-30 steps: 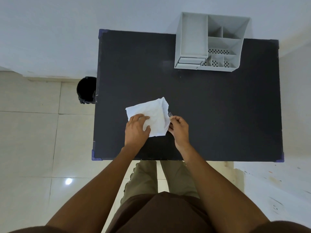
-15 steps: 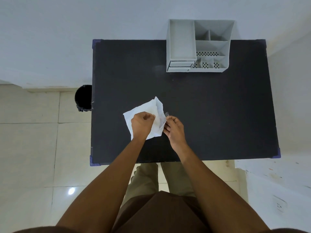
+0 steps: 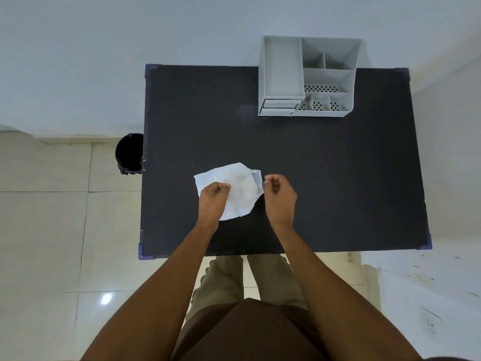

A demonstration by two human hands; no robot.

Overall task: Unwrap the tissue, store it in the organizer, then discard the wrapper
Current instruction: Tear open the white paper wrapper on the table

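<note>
A white tissue (image 3: 240, 190) in a thin clear wrapper (image 3: 257, 179) lies crumpled at the front middle of the black table (image 3: 325, 165). My left hand (image 3: 213, 198) is closed on the tissue's left side. My right hand (image 3: 279, 194) pinches the clear wrapper's edge at the tissue's right side and holds it out to the right. The grey organizer (image 3: 307, 76) stands at the table's far edge, to the right of centre, with a long tray, several open compartments and a small drawer.
A black waste bin (image 3: 129, 152) stands on the tiled floor beside the table's left edge. A white wall runs behind the table. My legs are at the table's front edge.
My left hand has gone from flat on the tissue to a closed grip on it. My right hand has drawn to the right, pulling the wrapper's edge away from the tissue.
</note>
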